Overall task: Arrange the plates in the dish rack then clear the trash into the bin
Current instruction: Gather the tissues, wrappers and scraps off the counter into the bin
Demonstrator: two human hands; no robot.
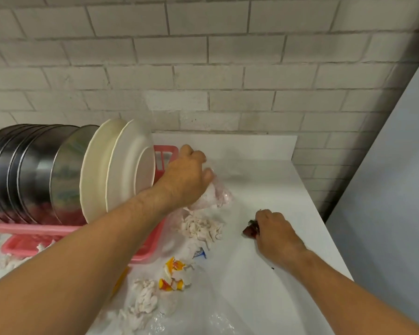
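- Left hand (184, 175): fingers curled around a crumpled clear plastic wrapper (215, 194); plates (121, 170) stand racked just left.
- Right hand (276, 235): fingers pinch a dark red scrap (250, 230) on the worktop (288, 189).
- Tissue scraps (201, 228) lie between both hands.

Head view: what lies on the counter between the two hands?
Mostly bare white counter between left hand and right hand; crumpled tissue sits just left of that gap.

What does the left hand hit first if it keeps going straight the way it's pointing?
Probably nothing soon. The left hand, closed on a clear plastic bag, points up and away past the pink dish rack corner. Beyond it lies bare white counter, then the brick wall. Depth is unclear.
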